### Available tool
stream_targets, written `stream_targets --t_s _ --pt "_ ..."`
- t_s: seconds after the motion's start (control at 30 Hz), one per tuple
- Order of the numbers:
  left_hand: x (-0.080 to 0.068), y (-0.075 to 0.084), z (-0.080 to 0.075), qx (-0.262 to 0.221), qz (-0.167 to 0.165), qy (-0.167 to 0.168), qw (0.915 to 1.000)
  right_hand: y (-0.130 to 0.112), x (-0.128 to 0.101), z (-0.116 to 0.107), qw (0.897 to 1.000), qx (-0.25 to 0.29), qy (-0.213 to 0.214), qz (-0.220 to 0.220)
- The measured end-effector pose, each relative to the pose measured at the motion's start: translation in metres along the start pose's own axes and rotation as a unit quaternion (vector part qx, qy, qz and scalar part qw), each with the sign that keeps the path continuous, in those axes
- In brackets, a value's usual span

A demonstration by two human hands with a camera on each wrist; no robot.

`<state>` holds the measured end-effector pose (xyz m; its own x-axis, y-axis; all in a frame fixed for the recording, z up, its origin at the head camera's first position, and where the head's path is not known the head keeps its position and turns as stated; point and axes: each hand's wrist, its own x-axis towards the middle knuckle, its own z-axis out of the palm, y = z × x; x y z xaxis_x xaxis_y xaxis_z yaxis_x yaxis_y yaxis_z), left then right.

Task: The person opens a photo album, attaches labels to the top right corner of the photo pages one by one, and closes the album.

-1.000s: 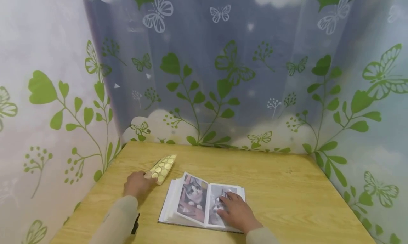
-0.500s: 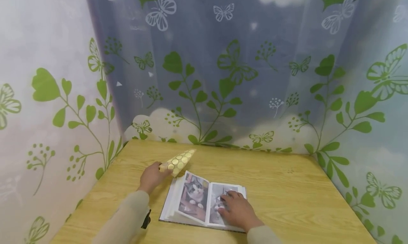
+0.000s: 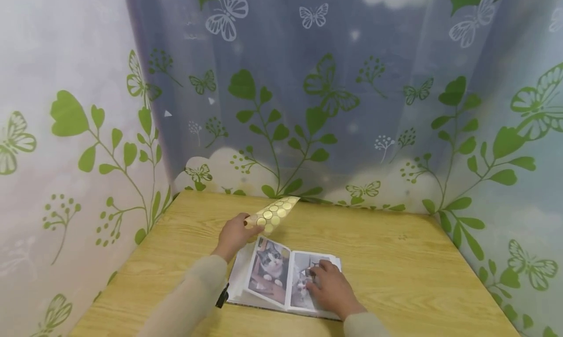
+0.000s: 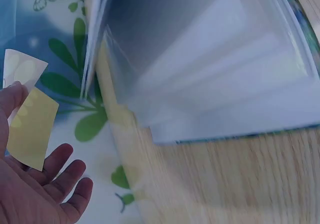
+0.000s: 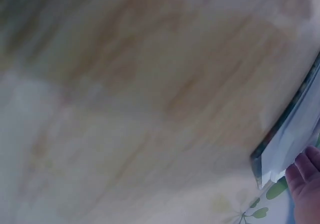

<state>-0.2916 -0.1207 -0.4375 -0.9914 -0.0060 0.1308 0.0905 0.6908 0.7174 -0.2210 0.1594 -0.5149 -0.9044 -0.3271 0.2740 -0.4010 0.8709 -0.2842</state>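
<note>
My left hand point(image 3: 238, 235) pinches a sheet of round gold stickers point(image 3: 274, 213) between thumb and fingers, above the table beyond the album's left side. In the left wrist view the sticker sheet point(image 4: 36, 129) looks bent, and the other fingers extend loosely. Below lies an open photo album point(image 3: 288, 283) with cat photos on both facing pages. Its left-hand pages stand slightly raised; the left wrist view shows several clear sleeves point(image 4: 215, 59) fanned out. On the right page rests my right hand point(image 3: 333, 288), its fingers relaxed and covering part of the photo.
The wood-grain table point(image 3: 409, 273) extends around the album on all sides. A curtain with butterflies and leaves point(image 3: 272, 107) encloses it at the back and both sides. A black strap end point(image 3: 222, 296) hangs by the left sleeve.
My left hand has carried the sticker sheet rightward and toward the back, from left of the album to above its far left corner. My right hand has stayed on the right page.
</note>
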Motion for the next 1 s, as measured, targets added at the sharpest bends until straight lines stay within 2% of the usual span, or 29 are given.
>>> stream_targets --t_s 0.23,0.37,0.5,0.57,0.67,0.73,0.9,1.0 --pt "-0.003 0.024 0.017 0.003 0.015 -0.019 0.9997 0.004 0.005 -0.005 1.000 -0.012 0.011 0.002" --pt "-0.007 0.033 0.030 0.004 0.034 -0.029 0.9990 0.004 0.012 -0.013 0.999 0.031 0.015 0.039" --pt "-0.016 0.039 0.041 -0.009 0.042 -0.046 0.9980 0.001 0.020 -0.021 0.990 0.116 0.019 0.079" --pt "-0.019 0.040 0.046 -0.017 0.047 -0.050 0.9975 -0.001 0.024 -0.025 0.980 0.169 0.026 0.103" --pt "-0.021 0.040 0.053 -0.015 0.055 -0.052 0.9970 -0.005 0.030 -0.029 0.960 0.240 0.036 0.143" --pt "-0.021 0.039 0.057 -0.015 0.059 -0.056 0.9966 -0.007 0.032 -0.032 0.941 0.285 0.039 0.179" --pt "-0.022 0.040 0.063 -0.014 0.061 -0.071 0.9955 -0.009 0.038 -0.036 0.902 0.359 0.058 0.235" --pt "-0.023 0.041 0.063 -0.032 0.055 -0.080 0.9948 -0.009 0.041 -0.038 0.886 0.385 0.075 0.248"
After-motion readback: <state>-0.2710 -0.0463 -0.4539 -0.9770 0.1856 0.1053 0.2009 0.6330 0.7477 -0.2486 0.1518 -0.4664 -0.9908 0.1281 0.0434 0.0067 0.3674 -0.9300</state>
